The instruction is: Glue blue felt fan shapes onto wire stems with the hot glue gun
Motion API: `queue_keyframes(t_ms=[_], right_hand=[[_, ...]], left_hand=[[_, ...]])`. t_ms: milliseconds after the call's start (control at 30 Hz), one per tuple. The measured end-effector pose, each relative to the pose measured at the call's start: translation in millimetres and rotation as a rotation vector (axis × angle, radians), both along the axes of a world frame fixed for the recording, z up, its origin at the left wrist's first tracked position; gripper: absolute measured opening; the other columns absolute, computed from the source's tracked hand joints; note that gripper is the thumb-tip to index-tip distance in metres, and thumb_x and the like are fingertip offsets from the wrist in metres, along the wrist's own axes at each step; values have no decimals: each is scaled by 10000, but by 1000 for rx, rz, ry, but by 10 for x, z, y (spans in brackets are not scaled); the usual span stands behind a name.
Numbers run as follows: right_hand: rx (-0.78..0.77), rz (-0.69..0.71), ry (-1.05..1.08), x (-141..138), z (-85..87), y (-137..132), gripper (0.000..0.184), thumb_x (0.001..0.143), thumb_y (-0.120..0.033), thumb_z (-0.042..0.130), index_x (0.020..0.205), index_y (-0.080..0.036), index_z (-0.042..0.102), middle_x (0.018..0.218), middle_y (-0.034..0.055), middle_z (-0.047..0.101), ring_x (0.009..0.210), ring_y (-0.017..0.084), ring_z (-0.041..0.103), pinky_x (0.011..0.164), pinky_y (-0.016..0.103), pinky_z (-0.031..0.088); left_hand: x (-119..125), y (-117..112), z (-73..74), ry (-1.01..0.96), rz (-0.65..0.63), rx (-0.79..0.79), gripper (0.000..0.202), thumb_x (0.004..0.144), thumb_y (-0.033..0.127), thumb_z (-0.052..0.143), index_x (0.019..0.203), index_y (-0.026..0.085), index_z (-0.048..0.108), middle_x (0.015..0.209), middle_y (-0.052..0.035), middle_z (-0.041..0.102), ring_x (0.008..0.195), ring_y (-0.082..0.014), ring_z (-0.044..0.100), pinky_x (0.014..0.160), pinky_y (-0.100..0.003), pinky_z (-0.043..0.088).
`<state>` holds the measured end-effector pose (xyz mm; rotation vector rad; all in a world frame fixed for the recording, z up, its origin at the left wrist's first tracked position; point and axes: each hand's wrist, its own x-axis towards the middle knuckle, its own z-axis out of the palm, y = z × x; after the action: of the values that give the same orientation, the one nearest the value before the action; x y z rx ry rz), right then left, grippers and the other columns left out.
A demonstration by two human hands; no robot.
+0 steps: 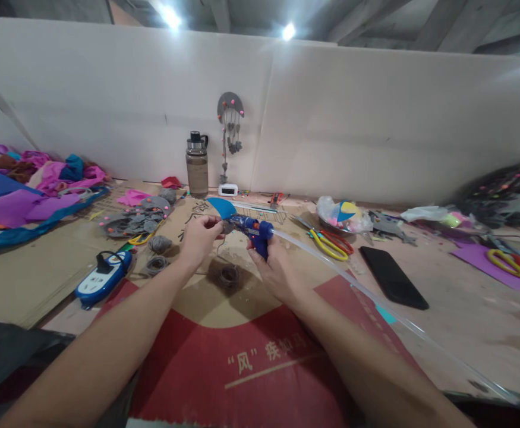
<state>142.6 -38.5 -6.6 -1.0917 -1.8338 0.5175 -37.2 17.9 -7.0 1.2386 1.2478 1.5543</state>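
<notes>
My right hand [274,268] is closed round the grip of a blue glue gun [254,229], whose nozzle points left. A long clear glue stick [353,284] trails from the back of the gun toward the lower right. My left hand [201,235] pinches a blue fan-shaped felt piece [222,208] right at the gun's nozzle. Both hands hover over the cardboard-covered table [32,273]. A coil of brown twine [228,276] lies below the hands.
A blue-and-white power strip [103,277] lies at left, by grey felt scraps [130,222]. Yellow-and-red scissors [331,242] and a black phone [392,277] lie at right. A water bottle [197,164] and small clock [228,189] stand by the white wall. Coloured fabric [28,190] piles far left.
</notes>
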Motion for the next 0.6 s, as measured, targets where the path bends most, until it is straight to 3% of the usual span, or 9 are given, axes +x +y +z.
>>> queue_keyframes(t_ms=[600], right_hand=[[-7,9,4,11,10,0,146,843,-270,430,964,-191,455,855,46,553,752,175,510,731,333,430]], left_hand=[[-3,-30,32,7,12,19,203,618,296,720,696,115,670,688,-49,647,596,-141,602,584,-293,544]])
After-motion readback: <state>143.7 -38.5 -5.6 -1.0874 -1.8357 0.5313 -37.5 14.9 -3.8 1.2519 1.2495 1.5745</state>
